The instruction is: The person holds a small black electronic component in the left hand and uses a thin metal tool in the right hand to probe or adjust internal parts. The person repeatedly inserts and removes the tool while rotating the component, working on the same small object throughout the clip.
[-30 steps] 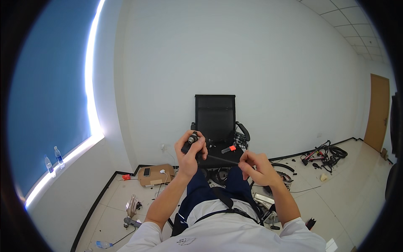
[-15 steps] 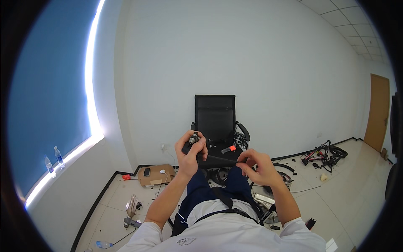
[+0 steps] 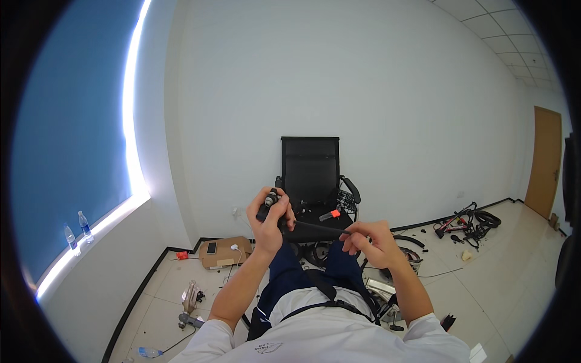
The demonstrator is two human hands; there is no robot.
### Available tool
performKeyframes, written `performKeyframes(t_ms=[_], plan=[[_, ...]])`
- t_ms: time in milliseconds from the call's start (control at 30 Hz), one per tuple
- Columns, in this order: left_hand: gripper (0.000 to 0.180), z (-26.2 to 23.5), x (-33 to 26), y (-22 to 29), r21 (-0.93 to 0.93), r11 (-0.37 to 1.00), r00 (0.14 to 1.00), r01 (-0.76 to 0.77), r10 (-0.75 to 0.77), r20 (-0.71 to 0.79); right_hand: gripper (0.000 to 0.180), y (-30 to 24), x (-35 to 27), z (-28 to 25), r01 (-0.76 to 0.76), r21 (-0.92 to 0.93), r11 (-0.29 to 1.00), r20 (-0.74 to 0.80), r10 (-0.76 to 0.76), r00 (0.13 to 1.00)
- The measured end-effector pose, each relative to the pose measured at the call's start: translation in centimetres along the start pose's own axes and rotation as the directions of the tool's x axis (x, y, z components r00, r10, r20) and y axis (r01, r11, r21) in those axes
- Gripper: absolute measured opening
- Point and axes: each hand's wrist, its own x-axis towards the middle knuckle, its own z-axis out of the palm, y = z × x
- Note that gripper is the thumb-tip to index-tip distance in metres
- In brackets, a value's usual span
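My left hand (image 3: 268, 221) is wrapped round a dark part with a silvery cylindrical end (image 3: 271, 197) that sticks up between thumb and fingers. I cannot make out its exact kind. From near that hand a thin black strip or rod (image 3: 321, 228) runs across to my right hand (image 3: 374, 242), whose thumb and forefinger pinch its far end. Whether the strip joins the part in my left hand is hidden by the fingers. Both hands are above my lap, before a black office chair (image 3: 310, 166).
On the chair lie a clear piece with an orange end (image 3: 331, 215) and a black mesh basket (image 3: 347, 201). Left on the floor are a cardboard box (image 3: 218, 258) with a phone and metal parts (image 3: 191, 296). Bicycle parts (image 3: 463, 227) lie at the right wall.
My left hand has shifted slightly left and tilted. My right hand has turned a little, and the black strip between them lies more level and looks thinner.
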Motion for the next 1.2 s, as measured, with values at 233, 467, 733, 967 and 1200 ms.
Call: performKeyframes(t_ms=[233,467,733,967,1200], plan=[[0.011,-0.1,0.0,-0.2,0.041,0.999,1.000,-0.008,0.007,0.018,0.027,-0.2,0.1,-0.1,-0.239,0.305,0.922,0.128,0.209,0.969],[0.014,0.1,-0.2,-0.2,0.104,0.994,1.000,-0.021,0.020,0.015,0.031,-1.1,0.4,0.0,-0.285,0.231,0.931,0.126,0.261,0.957],[0.013,0.2,-0.2,-0.1,0.124,0.991,0.999,-0.048,0.047,0.012,0.023,-0.6,0.3,-0.3,-0.295,0.278,0.914,0.213,0.241,0.947],[0.010,-0.1,0.2,-0.1,0.020,1.000,1.000,0.023,-0.023,-0.017,0.010,-0.5,0.3,0.0,-0.133,0.077,0.988,0.034,0.131,0.991],[0.011,0.0,0.3,0.3,-0.009,0.998,0.998,0.069,-0.069,-0.008,0.018,0.3,0.6,0.0,0.165,-0.373,0.913,-0.057,-0.200,0.978]])
